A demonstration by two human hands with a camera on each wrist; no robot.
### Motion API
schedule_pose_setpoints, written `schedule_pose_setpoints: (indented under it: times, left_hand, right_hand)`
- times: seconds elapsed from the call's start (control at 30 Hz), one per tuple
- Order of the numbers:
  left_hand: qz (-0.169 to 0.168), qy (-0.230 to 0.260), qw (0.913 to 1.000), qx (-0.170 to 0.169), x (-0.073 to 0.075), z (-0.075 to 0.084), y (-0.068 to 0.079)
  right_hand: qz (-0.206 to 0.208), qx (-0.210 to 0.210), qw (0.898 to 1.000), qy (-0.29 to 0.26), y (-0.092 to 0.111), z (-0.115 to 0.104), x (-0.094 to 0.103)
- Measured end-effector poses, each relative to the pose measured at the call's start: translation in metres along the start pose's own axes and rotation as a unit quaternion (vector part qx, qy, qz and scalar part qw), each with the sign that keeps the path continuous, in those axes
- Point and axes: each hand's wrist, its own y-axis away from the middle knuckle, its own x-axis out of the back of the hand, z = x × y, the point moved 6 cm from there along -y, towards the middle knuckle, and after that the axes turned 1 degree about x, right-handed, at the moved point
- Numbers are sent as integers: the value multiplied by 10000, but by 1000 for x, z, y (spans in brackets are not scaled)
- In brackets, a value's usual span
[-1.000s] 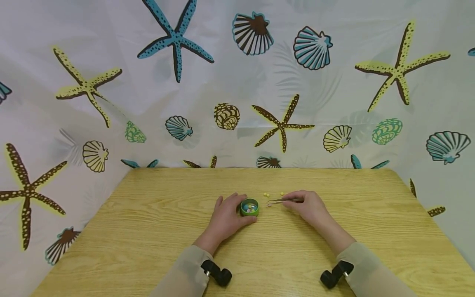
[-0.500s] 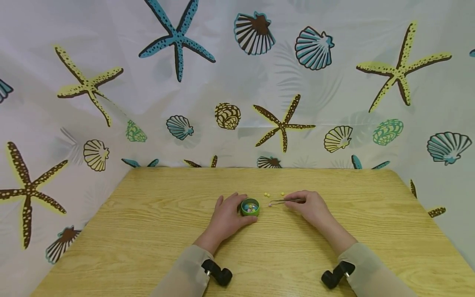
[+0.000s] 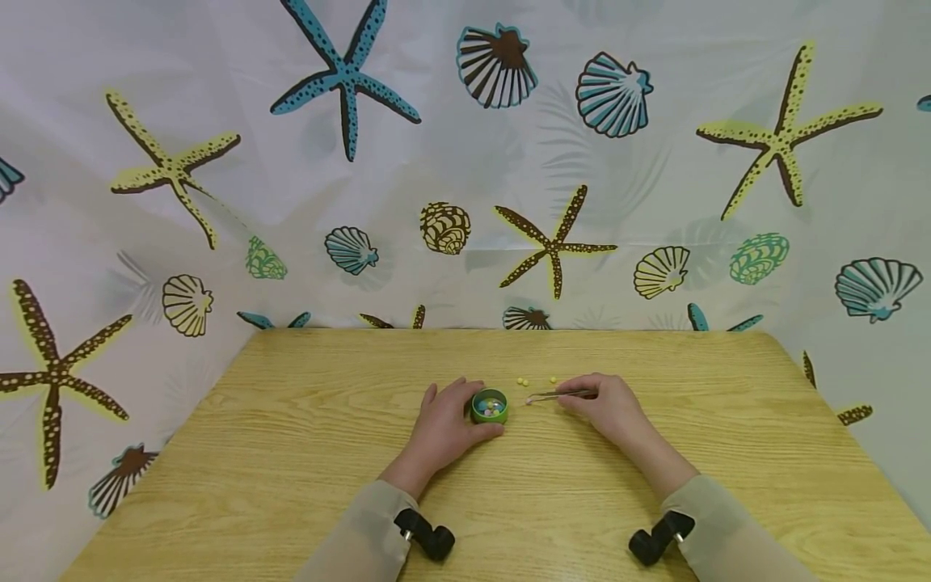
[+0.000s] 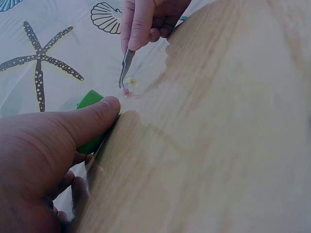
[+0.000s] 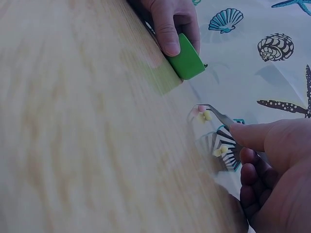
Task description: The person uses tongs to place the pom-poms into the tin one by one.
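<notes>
In the head view my left hand [image 3: 447,424] curls round a small green round container [image 3: 490,419], thumb at its near side and fingers behind it. Several small beads in blue, pink, yellow and white lie inside. A pair of bent-tip tweezers [image 3: 575,394] is pinched between the thumb and fingers of my right hand [image 3: 607,406], tips toward the container. Right at those tips is a small pink bead [image 4: 126,91], low over the tabletop; I cannot tell whether they grip it. The right wrist view shows the container's green wall [image 5: 187,60] beside the left thumb.
Beyond the tweezers lie a few yellow beads [image 3: 523,381], one of them [image 3: 553,380] close to the right fingertips. The wooden table [image 3: 327,388] ends at a white curtain [image 3: 407,283] printed with starfish and shells. Each sleeve carries a black wrist mount [image 3: 425,536].
The tweezers' tips have shifted slightly right, away from the container, and their arms look closer together than one second ago. My left hand and the container stay in place.
</notes>
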Motion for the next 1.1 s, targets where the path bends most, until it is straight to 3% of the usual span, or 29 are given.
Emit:
schedule_pose_setpoints:
  times: [0.67, 1.1]
  left_hand:
    - [11, 46, 10000, -50, 0, 1, 1]
    - [3, -17, 10000, -64, 1, 1, 0]
  right_hand:
    - [98, 32, 9999, -2, 1, -3, 0]
    - [296, 165, 9991, -257, 5, -29, 0]
